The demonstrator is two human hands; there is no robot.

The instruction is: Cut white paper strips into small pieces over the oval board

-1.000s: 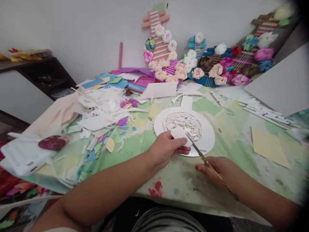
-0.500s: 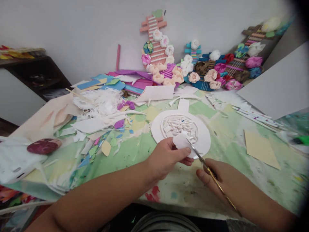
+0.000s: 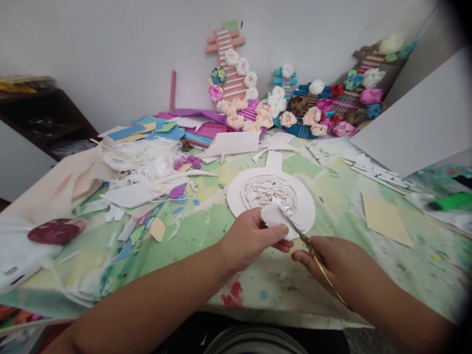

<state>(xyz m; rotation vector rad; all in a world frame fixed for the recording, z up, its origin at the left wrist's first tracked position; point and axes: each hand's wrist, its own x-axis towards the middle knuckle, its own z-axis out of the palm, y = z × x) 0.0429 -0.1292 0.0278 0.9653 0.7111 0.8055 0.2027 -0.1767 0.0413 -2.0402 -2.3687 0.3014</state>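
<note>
Between the thumb and fingers of my left hand (image 3: 254, 236) is a small piece of white paper (image 3: 272, 216). My right hand (image 3: 332, 263) grips a pair of scissors (image 3: 309, 246) with gold-coloured handles, and the blades lie at the paper's right edge. Below and beyond both hands, a white round cutout (image 3: 236, 189) with a short neck at its top lies flat. A ring inside it encloses many small white paper bits (image 3: 271, 189). My hands and the paper hide its lower edge.
Left of the cutout lie white string (image 3: 143, 160), paper scraps (image 3: 158, 229) and a dark red oval object (image 3: 56, 231). Guitar-shaped crafts with paper flowers (image 3: 234, 81) lean on the wall behind. A yellow sheet (image 3: 385, 219) and a green object (image 3: 452, 201) lie to the right.
The whole view has shifted slightly, so most things sit further left. The scissors are still at the white paper, and their handles appear at a slightly different angle.
</note>
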